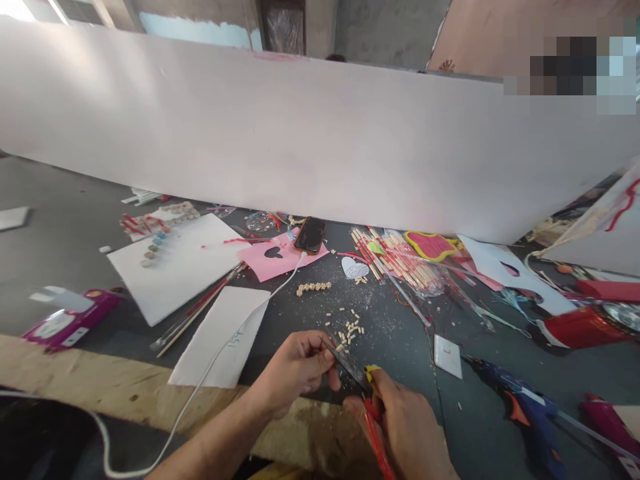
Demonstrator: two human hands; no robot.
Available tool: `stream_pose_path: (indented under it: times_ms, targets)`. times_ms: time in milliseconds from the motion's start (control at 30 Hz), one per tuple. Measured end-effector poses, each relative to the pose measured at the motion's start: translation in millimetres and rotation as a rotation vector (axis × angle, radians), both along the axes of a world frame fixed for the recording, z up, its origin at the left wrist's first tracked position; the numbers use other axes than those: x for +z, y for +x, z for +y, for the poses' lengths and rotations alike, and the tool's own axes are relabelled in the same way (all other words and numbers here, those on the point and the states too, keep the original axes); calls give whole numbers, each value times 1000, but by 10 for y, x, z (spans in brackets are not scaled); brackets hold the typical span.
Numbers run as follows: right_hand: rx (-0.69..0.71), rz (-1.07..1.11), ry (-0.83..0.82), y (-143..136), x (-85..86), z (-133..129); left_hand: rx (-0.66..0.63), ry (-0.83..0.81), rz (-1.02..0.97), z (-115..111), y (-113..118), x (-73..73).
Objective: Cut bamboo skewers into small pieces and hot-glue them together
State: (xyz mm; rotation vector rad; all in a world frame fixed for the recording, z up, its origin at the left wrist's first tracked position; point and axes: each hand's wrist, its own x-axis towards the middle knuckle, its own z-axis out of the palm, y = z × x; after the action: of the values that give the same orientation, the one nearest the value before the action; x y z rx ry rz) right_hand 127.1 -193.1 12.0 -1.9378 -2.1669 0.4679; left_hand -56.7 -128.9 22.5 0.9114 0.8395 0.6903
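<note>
Red and yellow handled scissors (374,427) are gripped in my right hand (407,420), their dark blades pointing up and left. My left hand (297,370) is closed, with thumb and fingers pinched at the blade tips around something too small to make out clearly. Just beyond the blades lie several short pale stick pieces (351,328) on the dark table (400,353). A little farther off is a row of small beige pieces joined together (313,288). Pale crumbs are scattered around a white heart-shaped cutout (355,268).
A phone (311,235) on pink paper (265,263) has a white cable running left of my hands. White sheets (183,267) lie left; red-and-cream sticks (395,257) and a blue glue gun (525,407) lie right. A tall white board (300,133) stands behind.
</note>
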Motion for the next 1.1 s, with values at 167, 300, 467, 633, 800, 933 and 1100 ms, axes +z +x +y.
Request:
stream_pose_path:
  times_ms: [167, 300, 467, 633, 800, 933, 1100]
  targets:
    - [0, 16, 38, 13, -50, -7, -75, -82, -102, 45, -34, -50]
    - [-43, -10, 38, 2, -53, -8, 50, 297, 245, -22, -5, 41]
    - [-36, 13, -12, -37, 28, 4, 148, 649, 646, -134, 21, 169]
    - [16, 58, -12, -38, 51, 1, 34, 260, 199, -78, -7, 142]
    - [59, 119, -18, -16, 19, -30, -139, -168, -142, 9, -26, 96]
    - [14, 107, 6, -7, 12, -6, -18, 38, -12, -14, 19, 93]
    - [-13, 59, 45, 27, 52, 24, 107, 353, 284, -74, 36, 77]
